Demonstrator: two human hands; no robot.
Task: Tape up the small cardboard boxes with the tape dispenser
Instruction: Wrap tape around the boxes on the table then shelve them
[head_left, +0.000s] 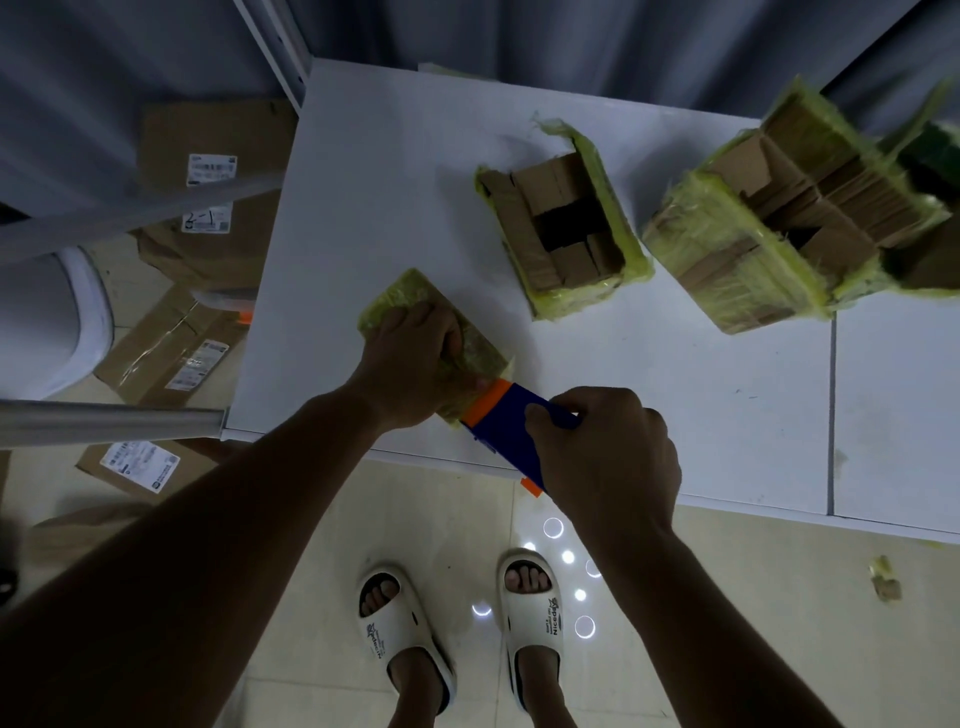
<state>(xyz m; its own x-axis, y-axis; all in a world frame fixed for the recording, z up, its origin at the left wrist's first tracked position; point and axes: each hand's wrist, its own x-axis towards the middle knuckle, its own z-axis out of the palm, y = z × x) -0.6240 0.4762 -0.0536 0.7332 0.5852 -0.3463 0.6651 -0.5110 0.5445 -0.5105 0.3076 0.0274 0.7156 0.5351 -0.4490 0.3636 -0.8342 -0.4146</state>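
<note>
The left hand (410, 364) presses a taped box (415, 306) on the white surface (389, 171) near its front edge, fingers curled over it. The right hand (608, 457) grips the blue dispenser (511, 431), whose orange end touches the box

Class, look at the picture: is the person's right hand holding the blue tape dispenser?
Yes: the right hand grips the blue tape dispenser, while the left hand presses on the small taped box.
</note>
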